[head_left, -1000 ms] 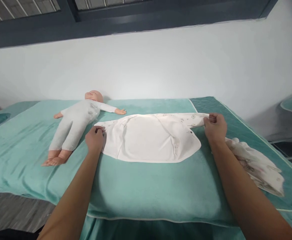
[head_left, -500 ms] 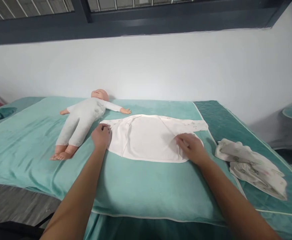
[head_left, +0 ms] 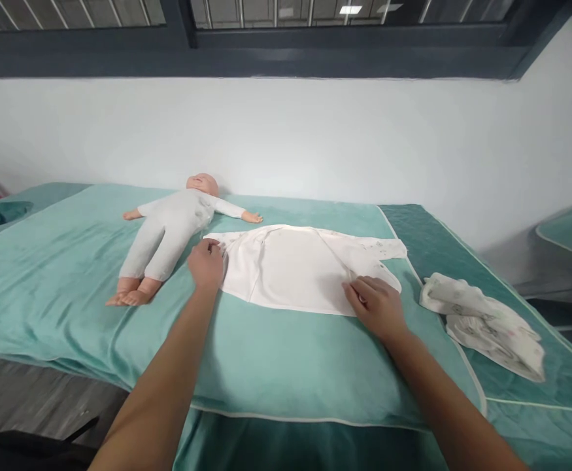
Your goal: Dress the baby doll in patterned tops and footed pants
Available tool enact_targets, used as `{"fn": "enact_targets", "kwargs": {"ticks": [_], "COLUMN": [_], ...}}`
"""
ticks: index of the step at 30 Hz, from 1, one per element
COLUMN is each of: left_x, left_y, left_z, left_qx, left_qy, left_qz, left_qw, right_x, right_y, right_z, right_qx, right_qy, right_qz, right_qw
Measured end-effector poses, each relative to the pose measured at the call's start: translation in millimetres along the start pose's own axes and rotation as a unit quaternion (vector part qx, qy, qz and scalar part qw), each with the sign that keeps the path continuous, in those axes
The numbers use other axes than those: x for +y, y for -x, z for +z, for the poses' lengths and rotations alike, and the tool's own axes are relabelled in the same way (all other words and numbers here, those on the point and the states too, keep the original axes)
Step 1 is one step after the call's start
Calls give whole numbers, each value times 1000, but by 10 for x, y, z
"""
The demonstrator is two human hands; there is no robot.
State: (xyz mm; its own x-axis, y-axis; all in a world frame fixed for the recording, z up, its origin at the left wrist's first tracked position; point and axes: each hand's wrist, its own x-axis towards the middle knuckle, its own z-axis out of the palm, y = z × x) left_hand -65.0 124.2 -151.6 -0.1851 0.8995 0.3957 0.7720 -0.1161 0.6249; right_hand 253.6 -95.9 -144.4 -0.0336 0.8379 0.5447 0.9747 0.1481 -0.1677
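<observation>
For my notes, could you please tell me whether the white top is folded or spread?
Spread: the white top lies largely flat on the green cover, one sleeve stretched outward.

Indoor room, apparently for infant-care practice: baby doll (head_left: pixel 180 212) and small white garment (head_left: pixel 295 265) on green-covered bed (head_left: pixel 315 366); plain white wall (head_left: pixel 315 137); dark-framed window (head_left: pixel 344 55) with metal bars; grey floor (head_left: pixel 31 392)

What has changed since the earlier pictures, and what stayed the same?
The right hand has let go of the right-side sleeve of the white garment and moved inward, toward its near edge. The left hand stays at the opposite sleeve; doll and patterned cloth lie as before.
</observation>
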Motion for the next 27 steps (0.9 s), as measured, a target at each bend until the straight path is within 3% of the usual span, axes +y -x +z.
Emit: {"fn": "enact_targets", "kwargs": {"ticks": [4,8,10,14,17,23,27], "left_x": [151,325,374,376,352,347,343], "left_y": [327,866,1057,1159,1127,1118,1127], "left_z": [-122,-269,-315,-323,-298,-275,-267], "left_qx": [26,-64,-120,-147,-153,-152,-152], "left_qy": [3,32,22,0,5,6,4], "left_qz": [160,348,406,412,399,368,342], "left_qw": [987,935,906,899,904,917,927], "right_x": [-299,-624,-746,-827,-709,-285,-149], "right_y": [-154,-512,-715,-981,-1021,-912,-804], "right_z": [121,428,607,907,1018,983,914], "right_qx": [2,-66,-110,-196,-213,-189,-195], "right_qy": [-83,-114,-99,-27,3,38,58], "right_qz": [63,83,73,86,95,142,174], "right_qw": [995,988,986,977,972,971,964]}}
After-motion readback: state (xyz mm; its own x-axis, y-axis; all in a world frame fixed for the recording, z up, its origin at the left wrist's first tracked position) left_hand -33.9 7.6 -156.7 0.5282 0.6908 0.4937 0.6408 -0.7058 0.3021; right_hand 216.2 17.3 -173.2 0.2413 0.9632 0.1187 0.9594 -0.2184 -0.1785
